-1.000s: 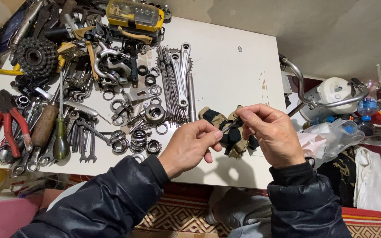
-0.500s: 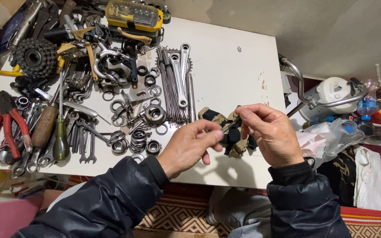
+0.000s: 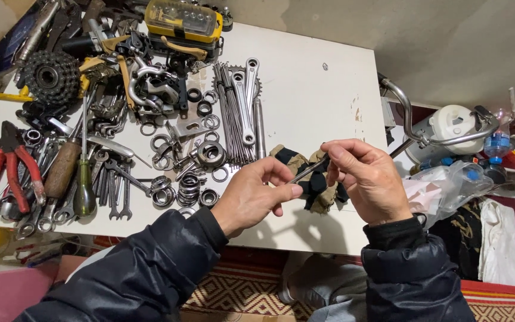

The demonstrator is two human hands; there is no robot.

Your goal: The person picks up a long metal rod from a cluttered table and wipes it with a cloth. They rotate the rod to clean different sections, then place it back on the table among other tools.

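A thin metal rod (image 3: 309,169) is pinched between both hands above the near right part of a white table (image 3: 317,101). The left hand (image 3: 256,194) grips its lower end between thumb and fingertips; the right hand (image 3: 368,179) closes its fingers on the upper end. Just under the rod lies a black and tan glove (image 3: 317,182), near the table's front edge.

The right half of the table is bare up to its far and right edges, giving open room. The left half is crowded: a bundle of spokes (image 3: 229,116), crank arms (image 3: 247,98), rings and bearings (image 3: 189,188), wrenches (image 3: 111,191), red-handled pliers (image 3: 10,170), and a sprocket cluster (image 3: 47,76).

At the far edge sits a yellow case with a clear lid (image 3: 183,21), holding small bits.
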